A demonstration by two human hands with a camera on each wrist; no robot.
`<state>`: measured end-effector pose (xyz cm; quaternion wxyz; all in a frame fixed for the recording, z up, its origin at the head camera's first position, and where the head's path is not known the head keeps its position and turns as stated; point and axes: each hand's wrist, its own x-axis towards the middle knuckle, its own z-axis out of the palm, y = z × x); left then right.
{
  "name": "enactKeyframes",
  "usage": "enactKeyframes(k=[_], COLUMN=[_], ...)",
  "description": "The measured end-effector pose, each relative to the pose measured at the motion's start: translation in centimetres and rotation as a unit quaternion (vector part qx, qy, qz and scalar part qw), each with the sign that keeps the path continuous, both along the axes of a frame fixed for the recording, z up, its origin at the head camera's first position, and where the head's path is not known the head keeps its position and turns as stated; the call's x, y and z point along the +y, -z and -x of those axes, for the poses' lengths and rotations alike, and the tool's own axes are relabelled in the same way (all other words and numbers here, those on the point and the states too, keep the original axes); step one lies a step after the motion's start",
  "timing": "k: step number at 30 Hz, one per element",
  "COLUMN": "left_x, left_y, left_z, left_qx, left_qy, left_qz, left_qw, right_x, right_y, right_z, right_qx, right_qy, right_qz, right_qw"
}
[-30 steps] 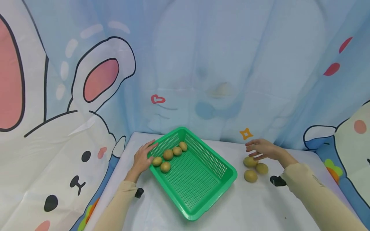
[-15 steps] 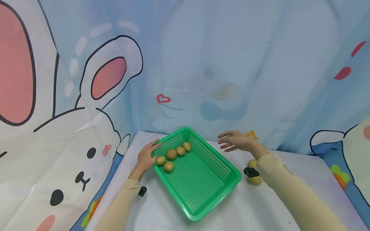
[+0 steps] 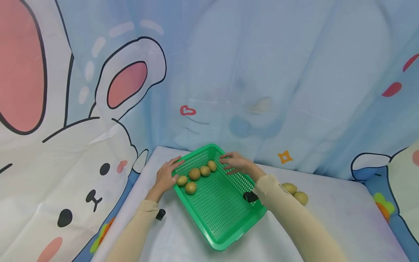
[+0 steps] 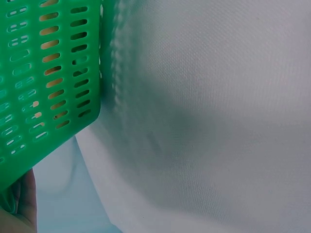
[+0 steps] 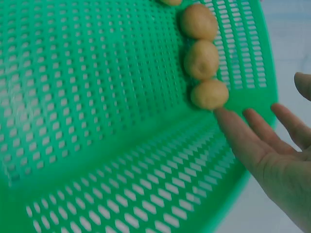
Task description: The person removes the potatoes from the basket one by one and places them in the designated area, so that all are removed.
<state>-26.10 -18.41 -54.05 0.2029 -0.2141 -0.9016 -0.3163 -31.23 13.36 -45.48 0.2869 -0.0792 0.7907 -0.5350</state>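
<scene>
A green perforated plastic basket (image 3: 218,244) stands slantwise on the table, with several yellowish-brown potatoes (image 3: 194,174) lying along its left and far end. My left hand (image 3: 164,178) grips the rim at the left corner, fingers spread along it. In the left wrist view part of that hand (image 4: 26,204) shows at the rim, beneath the slotted wall. Over the far right side of the basket hovers my right hand (image 3: 237,163), holding nothing. Its fingers (image 5: 238,131) are extended in the right wrist view, the fingertips right by the endmost potato (image 5: 210,94).
Two potatoes (image 3: 301,198) show on the white-covered table (image 3: 340,214) to the right, partly behind my right sleeve (image 3: 294,214). A printed blue curtain (image 3: 209,72) hangs close behind the table. Small black wrist devices (image 3: 250,197) sit at both wrists.
My right hand has swept left from above the loose potatoes on the table to over the basket. The left hand keeps its place on the rim. The head view has shifted slightly.
</scene>
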Motion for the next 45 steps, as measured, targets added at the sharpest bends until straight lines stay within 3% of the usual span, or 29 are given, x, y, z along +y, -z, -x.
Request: enactKeyframes(k=[12, 23, 33, 45], left_x=[-0.2, -0.1, -0.4, -0.1], left_y=[-0.1, 0.1, 0.4, 0.1], left_z=[0.1, 0.0, 0.0, 0.1], left_qx=[-0.015, -0.008, -0.025, -0.010], left_qy=[-0.002, -0.004, -0.002, 0.002], left_qz=[-0.008, -0.004, 0.006, 0.004], left_qw=[0.9999, 0.9999, 0.9997, 0.9999], right_x=[-3.0, -4.1, -4.9, -5.7], right_y=[2.8, 4.8, 5.6, 5.4], right_z=[0.4, 0.3, 0.5, 0.8], right_qx=[-0.005, -0.021, -0.024, -0.034], right_qy=[0.042, 0.065, 0.084, 0.090], right_qz=[-0.031, -0.015, -0.015, 0.001], right_qw=[0.999, 0.998, 0.996, 0.995])
